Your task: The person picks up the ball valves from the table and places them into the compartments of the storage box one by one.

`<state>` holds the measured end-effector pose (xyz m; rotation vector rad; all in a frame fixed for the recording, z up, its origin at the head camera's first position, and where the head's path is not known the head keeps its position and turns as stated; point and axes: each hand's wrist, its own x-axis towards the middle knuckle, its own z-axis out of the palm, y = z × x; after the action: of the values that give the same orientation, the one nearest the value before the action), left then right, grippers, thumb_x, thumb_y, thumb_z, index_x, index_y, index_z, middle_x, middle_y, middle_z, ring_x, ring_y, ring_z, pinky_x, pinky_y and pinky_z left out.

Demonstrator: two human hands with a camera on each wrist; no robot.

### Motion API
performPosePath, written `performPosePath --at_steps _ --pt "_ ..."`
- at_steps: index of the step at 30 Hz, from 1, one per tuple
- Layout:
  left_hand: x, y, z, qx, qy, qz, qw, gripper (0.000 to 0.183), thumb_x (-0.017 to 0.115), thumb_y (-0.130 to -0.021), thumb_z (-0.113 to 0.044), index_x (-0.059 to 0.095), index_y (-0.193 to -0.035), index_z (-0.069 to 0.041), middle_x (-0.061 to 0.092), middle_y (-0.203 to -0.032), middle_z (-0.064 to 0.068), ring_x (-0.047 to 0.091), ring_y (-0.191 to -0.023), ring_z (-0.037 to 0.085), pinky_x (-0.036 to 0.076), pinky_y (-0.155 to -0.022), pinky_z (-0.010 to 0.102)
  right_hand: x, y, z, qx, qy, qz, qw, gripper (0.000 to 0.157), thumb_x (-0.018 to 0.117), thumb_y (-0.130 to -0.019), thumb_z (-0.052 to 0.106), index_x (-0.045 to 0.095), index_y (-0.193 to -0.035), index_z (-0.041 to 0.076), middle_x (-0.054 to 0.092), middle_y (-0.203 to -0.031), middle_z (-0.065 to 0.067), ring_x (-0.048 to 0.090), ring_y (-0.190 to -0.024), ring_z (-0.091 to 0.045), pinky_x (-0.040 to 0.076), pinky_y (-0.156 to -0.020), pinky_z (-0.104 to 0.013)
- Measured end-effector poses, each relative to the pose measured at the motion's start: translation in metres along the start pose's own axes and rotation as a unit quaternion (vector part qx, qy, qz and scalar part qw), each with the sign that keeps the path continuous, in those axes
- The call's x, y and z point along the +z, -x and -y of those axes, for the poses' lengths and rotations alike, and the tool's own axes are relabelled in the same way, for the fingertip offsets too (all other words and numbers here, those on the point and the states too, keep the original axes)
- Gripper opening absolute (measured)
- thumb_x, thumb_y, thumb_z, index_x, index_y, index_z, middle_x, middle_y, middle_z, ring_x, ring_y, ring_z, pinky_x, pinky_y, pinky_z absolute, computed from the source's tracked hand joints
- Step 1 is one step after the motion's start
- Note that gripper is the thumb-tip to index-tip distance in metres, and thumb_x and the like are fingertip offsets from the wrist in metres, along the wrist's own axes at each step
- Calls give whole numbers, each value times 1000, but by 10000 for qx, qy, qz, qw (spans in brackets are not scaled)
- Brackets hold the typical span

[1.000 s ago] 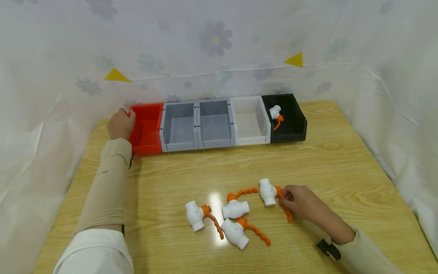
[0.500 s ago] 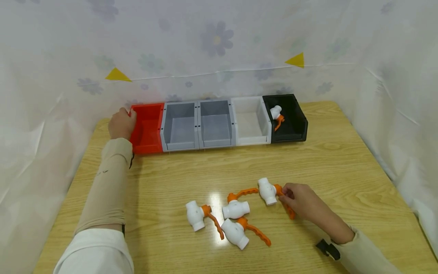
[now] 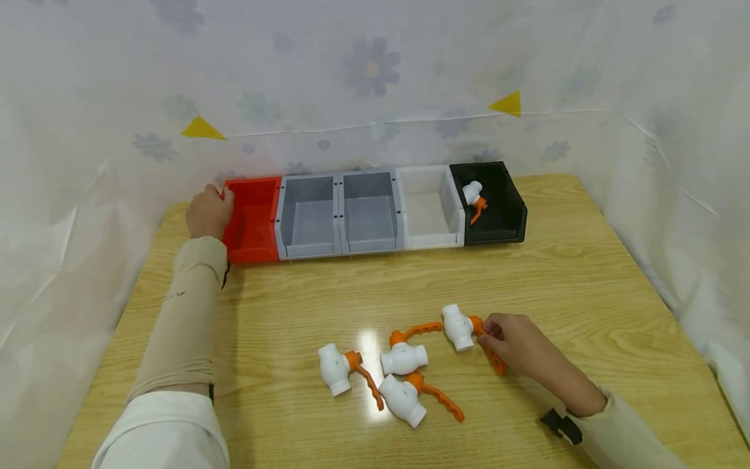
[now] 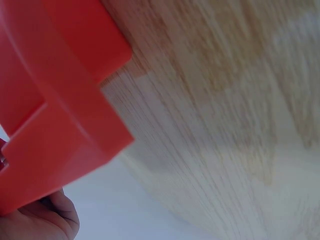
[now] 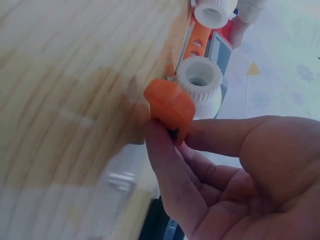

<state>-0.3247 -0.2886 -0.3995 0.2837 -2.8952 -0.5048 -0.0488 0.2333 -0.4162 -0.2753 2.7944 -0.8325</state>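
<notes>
Orange-levered valve (image 3: 458, 327), at the right of the group on the worktop (image 3: 363, 286), has its lever (image 3: 499, 365) pinched between the thumb and fingers of the right hand (image 3: 518, 345), likely because that slim part is easier to hold than the round body. Beyond it lie three similar valves (image 3: 335, 369); farther out, the left hand's fingers (image 3: 209, 187) grip the outer rim of the red bin (image 3: 253, 254), perhaps to steady the row, whose black bin (image 3: 517, 218) holds a fifth valve (image 3: 472, 192).
</notes>
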Motion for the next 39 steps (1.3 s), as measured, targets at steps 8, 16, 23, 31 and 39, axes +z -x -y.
performPosePath --at_steps 8,16,23,31,39 --pt "-2 2 -1 42 38 13 10000 51 24 -95 -38 48 -94 7 55 -89 34 54 -79 50 42 -66 58 1 0 1 -52 -4 -69 10000 10 66 -85 10 59 -77 7 55 -64 5 46 -52 -6 40 -46 -23" --pt "-2 1 -2 12 72 -11 10000 50 25 -95 -37 48 -95 7 55 -90 34 54 -80 50 42 -67 57 0 -1 3 47 -38 -48 10000 8 66 -84 10 60 -80 6 57 -67 4 49 -55 -7 41 -47 -24" --pt "-2 2 -3 -7 79 -27 10000 49 25 -95 -37 48 -94 7 55 -91 35 54 -81 51 42 -67 58 -3 -3 4 62 25 -182 9998 8 66 -84 10 60 -79 6 57 -67 4 49 -56 -7 41 -49 -24" --pt "-5 4 -4 -1 72 1 10000 48 26 -95 -36 48 -95 7 55 -92 35 53 -83 51 42 -69 59 -14 -8 6 -165 101 -490 9986 6 66 -84 9 62 -80 7 58 -68 5 51 -59 -6 42 -49 -24" --pt "-3 2 -2 5 12 81 10000 50 23 -95 -38 48 -96 6 55 -93 35 54 -83 50 42 -68 58 -30 -18 12 -327 43 -899 9954 6 67 -83 9 63 -81 5 59 -69 4 54 -61 -8 45 -53 -25"
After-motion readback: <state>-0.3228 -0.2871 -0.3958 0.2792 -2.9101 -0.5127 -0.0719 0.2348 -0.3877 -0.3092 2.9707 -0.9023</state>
